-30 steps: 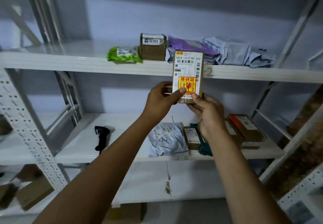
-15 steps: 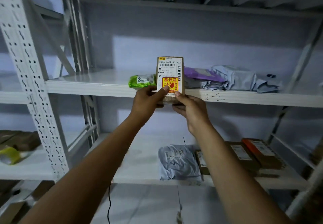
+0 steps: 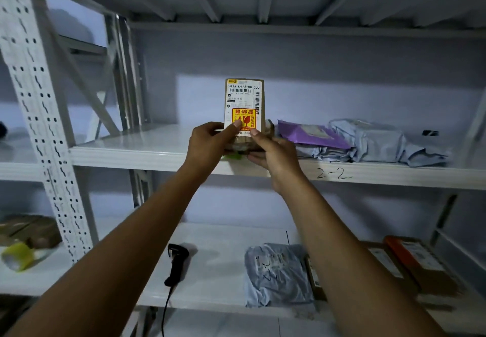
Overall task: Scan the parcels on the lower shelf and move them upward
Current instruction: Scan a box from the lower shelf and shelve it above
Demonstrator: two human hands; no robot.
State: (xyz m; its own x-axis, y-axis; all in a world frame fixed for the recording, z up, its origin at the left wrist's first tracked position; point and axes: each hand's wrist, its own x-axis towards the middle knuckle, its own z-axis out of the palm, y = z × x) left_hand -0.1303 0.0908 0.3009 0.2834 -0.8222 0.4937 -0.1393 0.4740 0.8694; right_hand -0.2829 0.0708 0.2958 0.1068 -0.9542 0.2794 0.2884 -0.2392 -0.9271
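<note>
Parcel position: the small cardboard parcel stands upright over the front part of the shelf marked "2-2". Its label faces the camera, with a yellow-and-red sticker on the label's lower half. The hands hide its lower end, so contact with the shelf cannot be determined.

Grip: the left hand holds the parcel's lower left edge, thumb on the label face. The right hand holds the lower right edge, thumb tip on the label.

Same shelf, just right of the parcel: a purple mailer, then crumpled grey bags.

Lower shelf: a black scanner lies left of centre, its cable hanging over the front edge. A grey mailer lies to its right. Brown boxes lie further right, partly behind the right forearm.
</note>
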